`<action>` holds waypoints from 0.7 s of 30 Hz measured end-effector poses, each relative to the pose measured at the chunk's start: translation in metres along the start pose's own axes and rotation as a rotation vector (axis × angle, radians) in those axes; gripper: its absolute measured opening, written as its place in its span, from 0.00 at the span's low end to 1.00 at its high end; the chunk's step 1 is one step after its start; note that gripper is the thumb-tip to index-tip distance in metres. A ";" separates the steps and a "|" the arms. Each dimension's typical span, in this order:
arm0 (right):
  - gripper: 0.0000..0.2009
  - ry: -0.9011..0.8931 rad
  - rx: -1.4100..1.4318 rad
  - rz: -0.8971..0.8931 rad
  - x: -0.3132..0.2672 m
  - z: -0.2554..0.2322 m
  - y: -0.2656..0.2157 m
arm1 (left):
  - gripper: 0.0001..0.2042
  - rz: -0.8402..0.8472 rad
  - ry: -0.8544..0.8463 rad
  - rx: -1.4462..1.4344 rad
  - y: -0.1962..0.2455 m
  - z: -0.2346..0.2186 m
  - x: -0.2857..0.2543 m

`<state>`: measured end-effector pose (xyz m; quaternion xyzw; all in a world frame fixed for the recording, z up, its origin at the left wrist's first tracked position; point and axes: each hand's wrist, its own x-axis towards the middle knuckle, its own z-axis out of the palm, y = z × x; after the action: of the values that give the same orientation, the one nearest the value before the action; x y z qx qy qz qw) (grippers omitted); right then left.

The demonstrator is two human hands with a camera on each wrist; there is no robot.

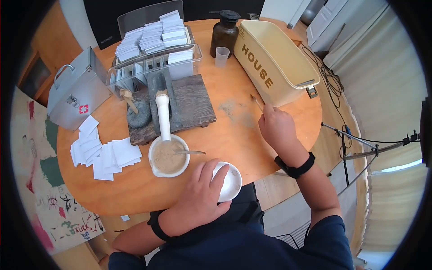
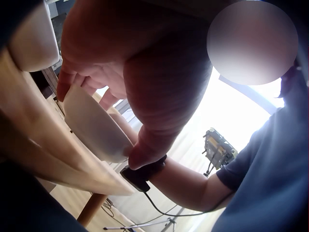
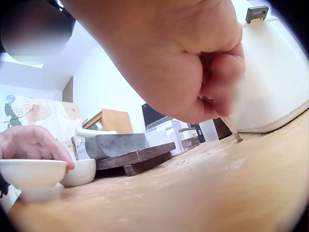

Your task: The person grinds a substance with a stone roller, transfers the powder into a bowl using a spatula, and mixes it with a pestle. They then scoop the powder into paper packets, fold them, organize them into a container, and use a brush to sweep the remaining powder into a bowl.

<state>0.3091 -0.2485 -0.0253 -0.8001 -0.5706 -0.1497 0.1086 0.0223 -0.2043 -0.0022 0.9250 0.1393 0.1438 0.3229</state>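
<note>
The left hand point(image 1: 198, 193) grips a small white bowl point(image 1: 231, 183) by its rim at the table's front edge; in the left wrist view its fingers and thumb span the bowl point(image 2: 94, 126). The right hand point(image 1: 278, 128) pinches a thin stick-like tool point(image 1: 257, 101) whose tip is near the table by the cream bin; the right wrist view shows the tool point(image 3: 231, 129) slanting down to the wood. Grey powder point(image 1: 236, 112) is smeared left of that hand. A white mortar point(image 1: 155, 168) holds beige powder, with a white pestle point(image 1: 163, 118) and a spoon point(image 1: 191, 152) resting in it.
The cream HOUSE bin point(image 1: 270, 63), a dark jar point(image 1: 224, 33) and a plastic cup point(image 1: 221, 57) stand at the back right. A dark wooden board point(image 1: 193, 101) carries a stone trough. White packets point(image 1: 117, 155) lie left, near a metal case point(image 1: 78, 90); boxes of packets point(image 1: 153, 38) stand behind.
</note>
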 end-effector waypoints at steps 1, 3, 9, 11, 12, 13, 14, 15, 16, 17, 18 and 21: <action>0.06 0.025 0.023 0.023 -0.002 -0.007 -0.004 | 0.39 -0.002 0.002 0.001 -0.001 0.000 0.001; 0.06 0.049 0.052 0.036 -0.001 -0.008 -0.006 | 0.38 -0.017 0.026 0.001 -0.001 0.001 0.001; 0.05 -0.002 0.024 0.009 0.002 -0.007 0.001 | 0.36 -0.034 0.056 0.052 0.002 0.005 0.007; 0.05 0.171 0.036 -0.075 0.018 -0.002 0.003 | 0.37 -0.038 0.062 0.063 -0.001 0.013 0.007; 0.05 0.173 0.033 -0.060 0.025 0.004 0.004 | 0.38 -0.043 0.079 0.072 -0.001 0.015 0.007; 0.04 0.130 -0.027 -0.082 0.033 0.012 0.006 | 0.38 -0.031 0.073 0.075 0.000 0.016 0.008; 0.03 0.088 -0.085 -0.105 0.040 0.017 0.007 | 0.37 -0.035 0.076 0.081 0.000 0.016 0.009; 0.03 0.089 -0.084 -0.098 0.044 0.019 0.005 | 0.37 -0.045 0.079 0.085 0.000 0.016 0.009; 0.03 0.087 -0.121 -0.137 0.047 0.021 0.004 | 0.37 -0.044 0.076 0.085 0.000 0.016 0.009; 0.03 0.085 -0.159 -0.179 0.048 0.022 0.003 | 0.37 -0.050 0.086 0.088 0.000 0.015 0.009; 0.03 0.082 -0.158 -0.185 0.046 0.023 0.004 | 0.37 -0.060 0.099 0.088 0.000 0.016 0.009; 0.02 -0.032 -0.099 -0.164 0.026 0.012 0.008 | 0.37 -0.060 0.117 0.062 -0.003 0.015 0.010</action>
<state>0.3261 -0.2241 -0.0272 -0.7575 -0.6277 -0.1731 0.0473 0.0360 -0.2068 -0.0140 0.9200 0.1900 0.1835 0.2896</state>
